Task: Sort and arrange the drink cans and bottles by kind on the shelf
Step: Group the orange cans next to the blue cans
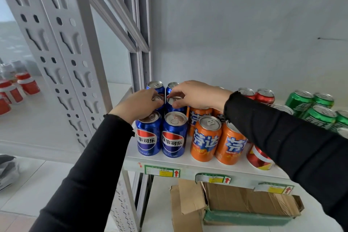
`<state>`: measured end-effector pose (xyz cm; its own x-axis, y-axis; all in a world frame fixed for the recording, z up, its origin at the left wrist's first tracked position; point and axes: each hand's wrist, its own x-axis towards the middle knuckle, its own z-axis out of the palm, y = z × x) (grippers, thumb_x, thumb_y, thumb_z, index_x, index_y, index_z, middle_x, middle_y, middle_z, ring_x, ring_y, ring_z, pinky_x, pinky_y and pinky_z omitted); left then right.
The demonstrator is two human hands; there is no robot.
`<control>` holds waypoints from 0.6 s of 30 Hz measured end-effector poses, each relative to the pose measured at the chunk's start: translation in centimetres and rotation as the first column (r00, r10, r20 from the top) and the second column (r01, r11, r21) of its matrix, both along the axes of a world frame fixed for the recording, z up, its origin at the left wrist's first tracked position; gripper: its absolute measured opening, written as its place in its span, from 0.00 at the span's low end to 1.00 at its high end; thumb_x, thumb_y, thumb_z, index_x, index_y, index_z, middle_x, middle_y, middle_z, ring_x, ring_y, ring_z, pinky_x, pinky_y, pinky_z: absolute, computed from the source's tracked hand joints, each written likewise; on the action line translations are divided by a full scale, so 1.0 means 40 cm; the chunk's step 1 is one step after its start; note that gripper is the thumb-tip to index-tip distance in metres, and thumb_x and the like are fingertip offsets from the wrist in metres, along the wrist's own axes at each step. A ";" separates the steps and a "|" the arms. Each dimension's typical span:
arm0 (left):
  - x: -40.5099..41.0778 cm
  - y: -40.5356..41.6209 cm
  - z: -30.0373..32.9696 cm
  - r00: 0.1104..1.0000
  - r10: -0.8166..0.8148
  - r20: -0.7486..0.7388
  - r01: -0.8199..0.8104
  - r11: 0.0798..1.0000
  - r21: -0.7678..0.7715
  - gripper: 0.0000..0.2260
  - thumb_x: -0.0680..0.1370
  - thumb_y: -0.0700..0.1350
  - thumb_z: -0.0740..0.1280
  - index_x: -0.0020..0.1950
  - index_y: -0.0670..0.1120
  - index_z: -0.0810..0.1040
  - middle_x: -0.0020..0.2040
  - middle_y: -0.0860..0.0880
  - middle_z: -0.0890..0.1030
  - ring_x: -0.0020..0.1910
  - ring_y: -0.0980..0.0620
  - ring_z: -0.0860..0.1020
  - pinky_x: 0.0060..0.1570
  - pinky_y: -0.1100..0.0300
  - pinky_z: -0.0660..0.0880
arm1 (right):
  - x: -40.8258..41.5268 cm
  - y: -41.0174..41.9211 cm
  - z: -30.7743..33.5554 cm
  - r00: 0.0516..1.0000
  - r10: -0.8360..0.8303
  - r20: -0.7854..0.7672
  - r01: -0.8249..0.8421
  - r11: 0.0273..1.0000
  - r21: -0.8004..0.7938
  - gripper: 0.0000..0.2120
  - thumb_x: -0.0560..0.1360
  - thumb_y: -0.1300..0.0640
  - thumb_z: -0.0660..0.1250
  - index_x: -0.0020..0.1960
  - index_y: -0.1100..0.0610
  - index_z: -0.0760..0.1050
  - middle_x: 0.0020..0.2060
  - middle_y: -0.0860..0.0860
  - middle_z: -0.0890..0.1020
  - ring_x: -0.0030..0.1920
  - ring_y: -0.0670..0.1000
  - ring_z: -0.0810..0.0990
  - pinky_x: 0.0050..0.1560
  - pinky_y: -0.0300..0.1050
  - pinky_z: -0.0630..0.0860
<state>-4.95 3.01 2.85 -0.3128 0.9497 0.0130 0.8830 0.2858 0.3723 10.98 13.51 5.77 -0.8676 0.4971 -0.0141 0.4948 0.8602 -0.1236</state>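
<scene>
both hands are up on the white shelf [188,165] now, over the blue cola cans [174,136] at its left end; my left hand [137,106] has fingers curled down over the top of a middle-row blue can [157,98], gripping it by the rim; my right hand [195,94] does the same on the neighbouring blue can [175,100], thumb and fingertips pinching round its lid; the blues stand in two columns, three rows deep, all upright, the front pair touching each other; just right of them the orange soda cans [205,137] stand upright in their own block, close against the blues; the right sleeve [282,137] crosses over that block and hides part of it; a red can [258,158] peeks out under the sleeve at the front edge; more red cans [264,96] sit at the back, and the green cans [318,115] cluster at the far right; below the shelf lies an opened cardboard box [244,201]; off left, blurred, red-and-white containers [26,83] stand on another surface
</scene>
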 end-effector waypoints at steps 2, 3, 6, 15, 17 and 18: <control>0.001 -0.002 0.003 1.000 -0.012 0.003 0.012 1.000 -0.003 0.17 0.83 0.53 0.60 0.68 0.46 0.73 0.60 0.45 0.77 0.54 0.47 0.76 0.52 0.54 0.71 | 0.001 -0.001 -0.006 1.000 0.010 0.000 -0.010 1.000 0.007 0.20 0.80 0.47 0.67 0.70 0.53 0.75 0.63 0.51 0.79 0.60 0.52 0.77 0.55 0.47 0.72; 0.000 -0.001 0.002 1.000 -0.017 0.001 0.017 1.000 -0.006 0.17 0.83 0.53 0.59 0.68 0.46 0.73 0.61 0.45 0.78 0.55 0.47 0.76 0.52 0.54 0.71 | 0.002 0.000 -0.007 1.000 0.014 0.003 -0.014 1.000 0.005 0.21 0.80 0.47 0.67 0.70 0.53 0.75 0.64 0.51 0.79 0.60 0.52 0.77 0.57 0.47 0.73; 0.001 -0.004 0.010 0.999 -0.041 -0.025 0.040 0.999 -0.033 0.20 0.81 0.58 0.57 0.66 0.47 0.74 0.65 0.45 0.76 0.59 0.45 0.75 0.55 0.53 0.71 | 0.030 0.017 0.012 0.998 -0.012 -0.059 0.006 0.996 -0.094 0.24 0.79 0.44 0.68 0.72 0.52 0.75 0.64 0.50 0.80 0.61 0.51 0.78 0.62 0.49 0.74; 0.155 0.065 0.079 0.933 -0.341 -0.119 0.353 0.931 0.095 0.22 0.83 0.54 0.61 0.77 0.52 0.67 0.70 0.49 0.73 0.70 0.47 0.71 0.63 0.57 0.65 | 0.303 0.111 0.035 0.926 -0.272 -0.262 0.197 0.940 -0.280 0.20 0.76 0.47 0.73 0.67 0.48 0.78 0.60 0.44 0.82 0.59 0.44 0.80 0.65 0.45 0.75; 0.186 0.095 0.080 0.906 -0.400 -0.141 0.405 0.914 0.012 0.19 0.82 0.57 0.61 0.71 0.51 0.73 0.65 0.50 0.77 0.64 0.48 0.75 0.64 0.53 0.69 | 0.323 0.107 0.013 0.948 -0.271 -0.167 0.230 0.946 -0.231 0.25 0.75 0.43 0.73 0.70 0.47 0.76 0.62 0.44 0.80 0.60 0.46 0.79 0.63 0.46 0.75; 0.197 0.107 0.079 0.889 -0.432 -0.152 0.432 0.901 -0.035 0.18 0.81 0.58 0.61 0.66 0.51 0.75 0.60 0.51 0.79 0.59 0.49 0.77 0.62 0.51 0.72 | 0.327 0.103 0.004 0.956 -0.264 -0.129 0.236 0.952 -0.195 0.27 0.74 0.41 0.73 0.71 0.47 0.74 0.64 0.45 0.80 0.62 0.47 0.78 0.62 0.46 0.74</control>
